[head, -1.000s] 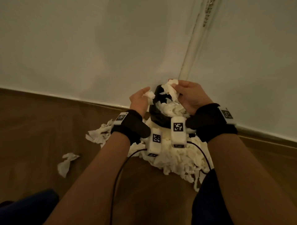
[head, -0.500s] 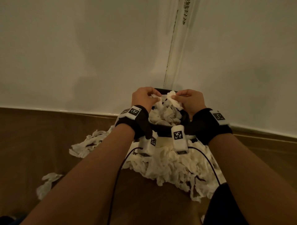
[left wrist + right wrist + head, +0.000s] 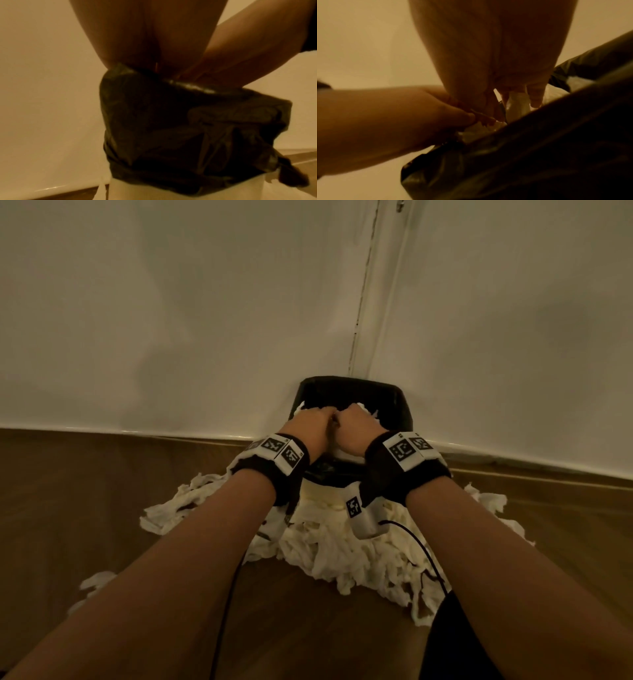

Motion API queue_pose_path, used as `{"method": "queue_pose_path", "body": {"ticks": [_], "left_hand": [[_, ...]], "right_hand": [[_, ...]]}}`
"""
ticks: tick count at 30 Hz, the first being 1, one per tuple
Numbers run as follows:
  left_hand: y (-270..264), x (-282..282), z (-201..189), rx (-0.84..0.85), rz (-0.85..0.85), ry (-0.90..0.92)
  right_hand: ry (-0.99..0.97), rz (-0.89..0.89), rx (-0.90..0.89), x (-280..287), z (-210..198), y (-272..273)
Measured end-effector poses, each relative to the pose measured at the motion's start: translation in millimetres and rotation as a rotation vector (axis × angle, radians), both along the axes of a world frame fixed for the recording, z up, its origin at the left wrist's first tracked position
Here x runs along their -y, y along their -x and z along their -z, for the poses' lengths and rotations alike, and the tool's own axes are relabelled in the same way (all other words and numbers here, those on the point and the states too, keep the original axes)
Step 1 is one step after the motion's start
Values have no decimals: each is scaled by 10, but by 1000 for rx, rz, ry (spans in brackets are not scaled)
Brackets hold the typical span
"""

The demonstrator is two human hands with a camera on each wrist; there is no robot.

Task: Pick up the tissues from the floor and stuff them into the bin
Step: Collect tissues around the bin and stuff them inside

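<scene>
Tissues (image 3: 356, 553) lie heaped on the wooden floor (image 3: 102, 508) in front of a small bin (image 3: 404, 412) that stands in the corner where two pale walls (image 3: 171, 320) meet. The bin has a white body (image 3: 130, 189) and a black liner bag (image 3: 171, 121) folded down over its rim. More white tissue (image 3: 517, 105) sits inside the mouth of the bin.

Both hands are pushed down into the bin's opening, side by side and touching each other. The left hand (image 3: 311, 422) goes in knuckles-up with its fingers bent downward past the liner; from the left wrist view the fingers vanish behind the black bag, so I cannot tell whether they have hold of anything. The right hand (image 3: 356, 429) is beside it, its fingers (image 3: 536, 97) pointing down into the tissue, with white paper showing between them; they seem to press on it, but whether they are curled round a wad is hidden from every view.

Each wrist wears a black band (image 3: 270, 470) with white marker tags, and a dark cable (image 3: 222, 628) trails back along the left forearm. A few stray tissue scraps (image 3: 96, 580) lie apart from the main heap, out to the left on the floor.
</scene>
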State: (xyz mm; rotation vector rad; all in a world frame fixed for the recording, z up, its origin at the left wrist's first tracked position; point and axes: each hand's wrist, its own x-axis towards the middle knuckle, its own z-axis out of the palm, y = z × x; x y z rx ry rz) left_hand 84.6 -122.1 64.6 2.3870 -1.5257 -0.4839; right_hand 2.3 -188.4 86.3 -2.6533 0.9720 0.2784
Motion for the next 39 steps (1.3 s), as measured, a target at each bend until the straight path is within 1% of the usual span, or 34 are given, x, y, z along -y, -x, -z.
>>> {"method": "queue_pose_path", "body": {"ticks": [2,4,7,10,14,16,18,20,23,26,28,30,33,36,39], "left_hand": [[19,-32,-69,-58,-10,69],[30,-86,-142,-76,-24,177],[35,-183,-232,-52,-52,322],[21,-300,-265,-49,-98,433],[-70,-583,-210,-74,-216,591],[-146,-790,-124,-71,-288,662],[-245,-1039,24,-78,-387,693],[-333,-1323,228,-107,-508,654],[-420,-1787,604,-116,-644,514],[-483,-2250,959,-192,-827,358],[-524,-2506,1139,-232,-906,258],[-554,-2694,1245,-251,-930,190],[-596,-2877,1322,-213,-942,93],[-634,-3014,1339,-132,-973,-84],[-695,-3152,1383,-163,-1001,-185]], "right_hand": [[57,-15,-67,-15,5,-10],[115,70,-39,-27,-19,-11],[248,162,109,-63,-103,-7],[354,192,281,-105,-172,-34],[385,140,479,-263,-213,-129],[405,79,567,-393,-226,-204],[408,-6,632,-550,-215,-293],[376,-94,651,-722,-170,-388],[298,-219,609,-984,-39,-516],[168,-326,515,-1215,120,-632],[70,-365,435,-1364,219,-720],[-15,-396,353,-1519,307,-817],[-126,-426,272,-1766,432,-957],[-168,-457,217,-1998,556,-1090],[-184,-468,159,-2169,685,-1211]]}}
